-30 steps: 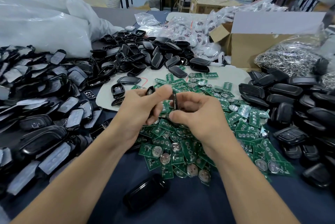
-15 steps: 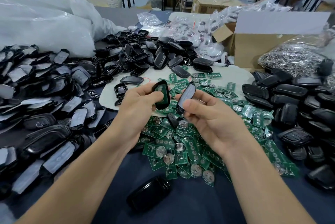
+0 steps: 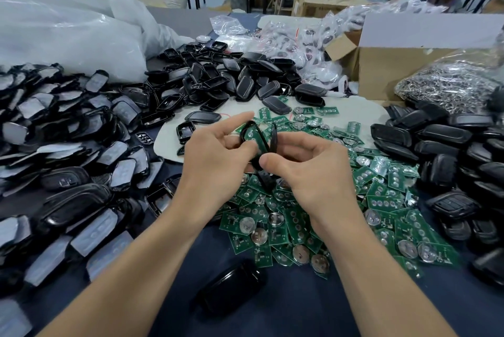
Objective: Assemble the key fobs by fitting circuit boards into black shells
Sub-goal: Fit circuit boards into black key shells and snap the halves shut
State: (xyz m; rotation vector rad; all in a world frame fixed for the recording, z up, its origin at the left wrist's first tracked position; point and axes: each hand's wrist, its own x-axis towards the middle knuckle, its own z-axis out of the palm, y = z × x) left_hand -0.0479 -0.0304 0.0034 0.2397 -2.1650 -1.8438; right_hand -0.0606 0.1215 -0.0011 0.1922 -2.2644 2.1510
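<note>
My left hand [image 3: 215,156] pinches a black shell half [image 3: 252,137] with a green circuit board seated inside it. My right hand [image 3: 308,165] grips a second black shell half [image 3: 273,140], held edge-on right beside the first. The two halves almost touch above a heap of green circuit boards [image 3: 313,216] with round coin cells. Part of both shells is hidden by my fingers.
Black shells with film-covered faces [image 3: 68,145] fill the left. More black shells [image 3: 229,80] lie at the back and others [image 3: 450,151] on the right. One black fob [image 3: 231,287] lies near me. A cardboard box [image 3: 403,64] and a bag of metal parts [image 3: 452,85] stand back right.
The two shell halves were tilted open with faces showing half a second ago. They have now turned edge-on and come close together, and both hands have drawn nearer each other.
</note>
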